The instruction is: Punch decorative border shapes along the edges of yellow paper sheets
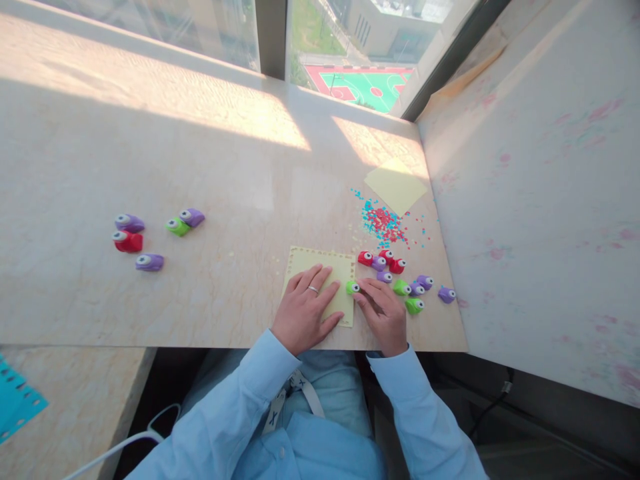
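Observation:
A pale yellow paper sheet (320, 263) with punched holes along its edges lies on the marble counter (210, 173) just in front of me. My left hand (306, 310) rests flat on the sheet, fingers spread, a ring on one finger. My right hand (384, 312) pinches a small green hole punch (353, 287) at the sheet's right edge. Right of it lie several more small punches, red (365, 258), purple (425, 281) and green (414, 305).
Blue and red paper confetti (383, 223) is scattered behind the punches, next to a second yellow sheet (395, 185). Several more punches (150, 237) lie at the left. A blue punched paper (15, 400) sits at the lower left. A wall (540, 200) closes the right side.

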A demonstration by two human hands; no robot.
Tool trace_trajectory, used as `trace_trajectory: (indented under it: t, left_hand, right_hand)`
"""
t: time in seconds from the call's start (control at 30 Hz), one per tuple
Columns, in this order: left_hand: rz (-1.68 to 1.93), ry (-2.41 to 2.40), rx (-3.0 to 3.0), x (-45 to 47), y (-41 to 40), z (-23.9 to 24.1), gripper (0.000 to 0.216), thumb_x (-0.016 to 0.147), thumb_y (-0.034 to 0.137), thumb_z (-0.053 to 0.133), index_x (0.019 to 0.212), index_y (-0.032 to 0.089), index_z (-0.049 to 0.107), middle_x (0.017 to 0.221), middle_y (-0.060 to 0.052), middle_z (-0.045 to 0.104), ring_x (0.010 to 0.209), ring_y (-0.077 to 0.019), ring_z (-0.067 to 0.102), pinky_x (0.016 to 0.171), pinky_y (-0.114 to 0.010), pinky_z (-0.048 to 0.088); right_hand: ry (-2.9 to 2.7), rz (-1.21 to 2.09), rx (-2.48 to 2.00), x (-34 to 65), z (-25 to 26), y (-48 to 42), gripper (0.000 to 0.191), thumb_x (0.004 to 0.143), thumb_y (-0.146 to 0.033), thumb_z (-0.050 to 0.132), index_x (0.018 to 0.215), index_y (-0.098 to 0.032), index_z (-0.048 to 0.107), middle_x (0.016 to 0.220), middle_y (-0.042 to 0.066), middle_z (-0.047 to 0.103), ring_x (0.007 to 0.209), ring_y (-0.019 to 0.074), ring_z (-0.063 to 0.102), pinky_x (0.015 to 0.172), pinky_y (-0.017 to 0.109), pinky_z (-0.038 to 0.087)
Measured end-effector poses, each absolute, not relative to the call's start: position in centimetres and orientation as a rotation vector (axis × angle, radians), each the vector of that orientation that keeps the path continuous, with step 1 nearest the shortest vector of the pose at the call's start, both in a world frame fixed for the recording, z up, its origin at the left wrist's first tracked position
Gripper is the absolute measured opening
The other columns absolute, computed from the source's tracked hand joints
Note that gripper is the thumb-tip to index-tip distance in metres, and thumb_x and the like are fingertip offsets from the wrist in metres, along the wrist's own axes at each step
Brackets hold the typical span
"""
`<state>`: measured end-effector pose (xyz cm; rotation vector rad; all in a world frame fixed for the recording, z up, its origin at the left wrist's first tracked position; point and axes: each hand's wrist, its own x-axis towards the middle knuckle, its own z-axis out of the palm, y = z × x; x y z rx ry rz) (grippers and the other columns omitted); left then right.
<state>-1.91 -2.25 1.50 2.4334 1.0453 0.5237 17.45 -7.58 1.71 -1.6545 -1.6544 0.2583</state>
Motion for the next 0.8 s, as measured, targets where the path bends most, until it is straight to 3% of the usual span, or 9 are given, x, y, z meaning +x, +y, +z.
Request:
trace_trajectory:
  t: [0.57,0.8]
  left_hand:
    - [0.534,1.047,2.456,-1.90,-2.27,1.41,0.049,0.087,0.046,0.061,0.128,0.019,0.060,0.146,-0.014,0.050,0.138,-0.0323,0.039,0.109,-0.049,0.035]
    - [0.526,1.047,2.463,-1.94,-2.29,1.29,0.049,0.087,0.047,0.061,0.128,0.019,0.060,0.146,-0.014,0.050,0.139,-0.0325,0.039,0.109,-0.049,0.035]
  right_hand:
    - [-1.645,0.267,-1.635,17.75,1.55,-7.68,0.019,0.091,-0.028,0.064,0.107,-0.025,0.075,0.103,0.008,0.075,0.094,0.0231,0.070,0.085,0.039,0.058]
    - [-1.440,0.499,-1.712,17.82,1.71,-7.88,0.025,0.086,-0.036,0.068,0.107,-0.023,0.073,0.106,0.009,0.073,0.092,0.0232,0.068,0.082,0.040,0.057]
